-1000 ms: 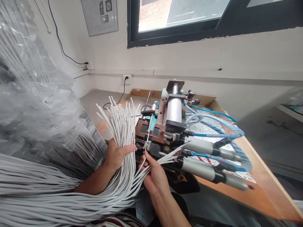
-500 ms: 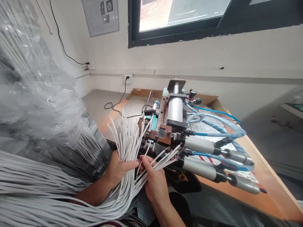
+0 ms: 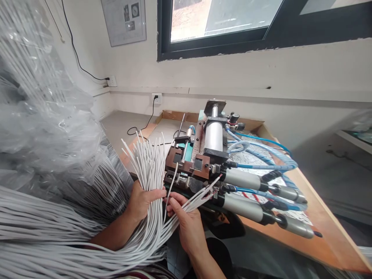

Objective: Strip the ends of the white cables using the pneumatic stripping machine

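A thick bundle of white cables (image 3: 149, 166) stands upright in my left hand (image 3: 142, 199), whose fingers wrap round it with the thumb across the front. My right hand (image 3: 186, 219) is closed on a smaller bunch of white cables (image 3: 200, 197) that points up and to the right, with reddish ends on some. One single cable (image 3: 174, 174) rises between the two hands, at the fingertips of my right hand. Just beyond the hands is a machine with a silver cylinder (image 3: 214, 135) and brown clamp plates (image 3: 200, 164).
Many long grey-white cables (image 3: 43, 232) lie across the left and foreground. Clear plastic wrapping (image 3: 43, 116) covers more cables at the left. Two horizontal cylinders (image 3: 244, 207) and blue air hoses (image 3: 270, 166) reach over the wooden bench (image 3: 325, 232) on the right.
The left hand and its bundle have shifted slightly left, away from the machine. A single cable now stands apart between the bundle and the right hand's bunch.
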